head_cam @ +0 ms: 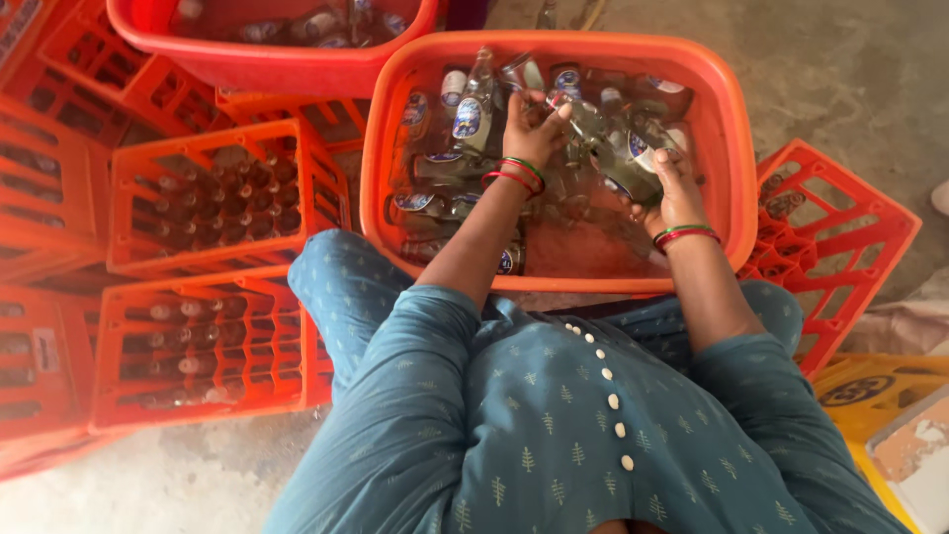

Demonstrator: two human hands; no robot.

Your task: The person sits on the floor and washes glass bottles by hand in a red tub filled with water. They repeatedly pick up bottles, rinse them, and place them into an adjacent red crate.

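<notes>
A large orange tub (727, 138) in front of me holds several clear glass bottles with blue-and-white labels, lying in water. My left hand (534, 129) is closed around the neck of one bottle (585, 119) near the tub's middle. My right hand (674, 193) grips another bottle (633, 163) lying at the right side of the tub. Red and green bangles circle both wrists. I wear a blue patterned tunic with white buttons.
Orange plastic crates (213, 193) with bottles stand stacked at the left. A second red tub (267, 59) with bottles sits at the top. An empty orange crate (840, 222) lies at the right, a yellow crate (870, 391) below it. Bare concrete floor surrounds them.
</notes>
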